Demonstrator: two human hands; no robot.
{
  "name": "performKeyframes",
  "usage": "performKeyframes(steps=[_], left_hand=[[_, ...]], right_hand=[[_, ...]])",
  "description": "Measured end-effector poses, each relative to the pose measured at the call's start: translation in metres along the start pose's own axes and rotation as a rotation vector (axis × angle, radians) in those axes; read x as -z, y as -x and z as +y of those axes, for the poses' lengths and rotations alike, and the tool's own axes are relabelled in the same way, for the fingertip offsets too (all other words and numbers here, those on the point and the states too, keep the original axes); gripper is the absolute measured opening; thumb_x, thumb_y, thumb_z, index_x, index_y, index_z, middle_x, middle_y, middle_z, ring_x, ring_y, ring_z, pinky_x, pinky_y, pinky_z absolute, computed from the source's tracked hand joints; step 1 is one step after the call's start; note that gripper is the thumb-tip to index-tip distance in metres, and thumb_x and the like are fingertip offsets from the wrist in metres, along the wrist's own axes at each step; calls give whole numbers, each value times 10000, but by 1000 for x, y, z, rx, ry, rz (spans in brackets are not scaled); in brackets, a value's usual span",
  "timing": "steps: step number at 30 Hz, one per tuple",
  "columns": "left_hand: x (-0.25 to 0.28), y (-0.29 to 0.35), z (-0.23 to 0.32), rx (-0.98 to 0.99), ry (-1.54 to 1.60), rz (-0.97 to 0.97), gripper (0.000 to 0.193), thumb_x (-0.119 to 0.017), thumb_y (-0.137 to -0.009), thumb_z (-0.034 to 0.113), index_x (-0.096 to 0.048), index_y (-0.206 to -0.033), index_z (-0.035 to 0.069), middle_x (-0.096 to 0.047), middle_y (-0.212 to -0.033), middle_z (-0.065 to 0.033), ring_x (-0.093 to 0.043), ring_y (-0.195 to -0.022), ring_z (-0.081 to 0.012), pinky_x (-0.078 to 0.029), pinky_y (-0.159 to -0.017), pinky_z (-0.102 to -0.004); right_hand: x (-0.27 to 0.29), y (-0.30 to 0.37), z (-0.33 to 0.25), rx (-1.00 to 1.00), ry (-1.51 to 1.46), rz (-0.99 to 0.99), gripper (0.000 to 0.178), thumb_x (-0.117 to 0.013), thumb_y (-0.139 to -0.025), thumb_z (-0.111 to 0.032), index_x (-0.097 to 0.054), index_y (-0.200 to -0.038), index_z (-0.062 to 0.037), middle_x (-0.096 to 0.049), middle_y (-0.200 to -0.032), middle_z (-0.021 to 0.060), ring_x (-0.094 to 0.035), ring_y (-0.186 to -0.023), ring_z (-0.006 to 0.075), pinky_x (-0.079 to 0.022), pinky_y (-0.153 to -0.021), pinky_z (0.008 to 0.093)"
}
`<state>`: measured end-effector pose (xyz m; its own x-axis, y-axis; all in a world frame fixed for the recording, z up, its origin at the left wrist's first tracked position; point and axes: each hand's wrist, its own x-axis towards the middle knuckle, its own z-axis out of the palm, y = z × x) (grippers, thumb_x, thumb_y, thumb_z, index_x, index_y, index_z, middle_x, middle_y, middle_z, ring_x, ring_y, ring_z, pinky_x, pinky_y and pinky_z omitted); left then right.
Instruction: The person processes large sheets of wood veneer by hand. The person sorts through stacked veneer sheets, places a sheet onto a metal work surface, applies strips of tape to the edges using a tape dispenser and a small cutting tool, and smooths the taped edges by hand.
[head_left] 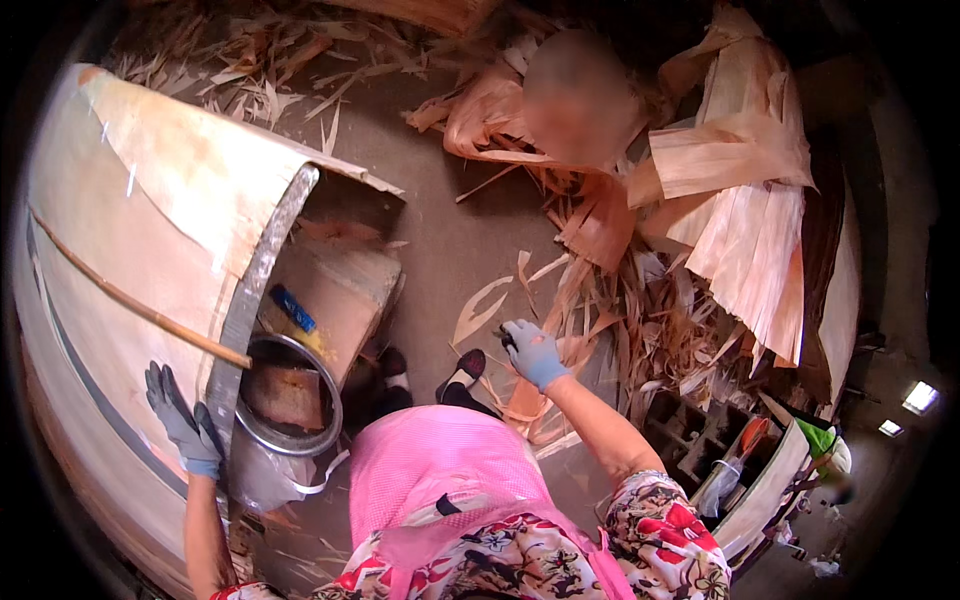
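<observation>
My left hand, in a grey glove with darker fingers, lies flat with fingers spread on pale wood veneer, near the sheet-covered bench's metal edge. My right hand, also gloved, is out over the floor beside torn veneer strips. Its fingers are loosely bent and partly apart, and I see nothing held in them. A thin wooden stick lies across the veneer, its end past the metal edge. Close to my left hand, below the edge, is a round metal-rimmed basin.
A blue-labelled object rests on a board beyond the basin. Large veneer sheets and shredded scraps are heaped at the right, with a blurred round area at their top left. A divided crate stands at the lower right. A clear plastic bag hangs below the basin.
</observation>
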<state>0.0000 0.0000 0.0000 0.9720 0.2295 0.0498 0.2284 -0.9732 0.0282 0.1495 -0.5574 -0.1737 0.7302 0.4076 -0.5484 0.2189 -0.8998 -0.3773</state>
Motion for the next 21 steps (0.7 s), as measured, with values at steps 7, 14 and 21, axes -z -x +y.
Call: performKeyframes(steps=[7, 14, 21], left_hand=[[-12, 0, 7, 63, 33, 9, 633, -376, -1021, 421, -382, -1457, -38, -384, -1510, -228, -300, -1436, -379, -179, -1177, -521], [55, -106, 60, 298, 298, 223, 527, -420, -1045, 282, -353, -1484, -2, -375, -1538, -153, -325, -1432, -303, -200, -1189, -406], [-15, -208, 120, 225, 185, 65, 566, -397, -1038, 325, -318, -1522, 42, -335, -1569, -142, -237, -1479, -278, -154, -1200, -407]], right_hand=[[24, -16, 62, -61, 175, 20, 267, -607, -848, -196, -583, -1102, -116, -597, -1028, 129, -598, -991, 350, -506, -840, 448], [76, -103, 117, -140, 327, 38, 291, -610, -833, -190, -599, -1112, -109, -497, -1317, 147, -509, -1179, 362, -498, -900, 455], [103, -267, 194, -184, 523, -10, 268, -558, -882, -215, -634, -1114, -103, -318, -1550, 156, -376, -1342, 405, -420, -1007, 547]])
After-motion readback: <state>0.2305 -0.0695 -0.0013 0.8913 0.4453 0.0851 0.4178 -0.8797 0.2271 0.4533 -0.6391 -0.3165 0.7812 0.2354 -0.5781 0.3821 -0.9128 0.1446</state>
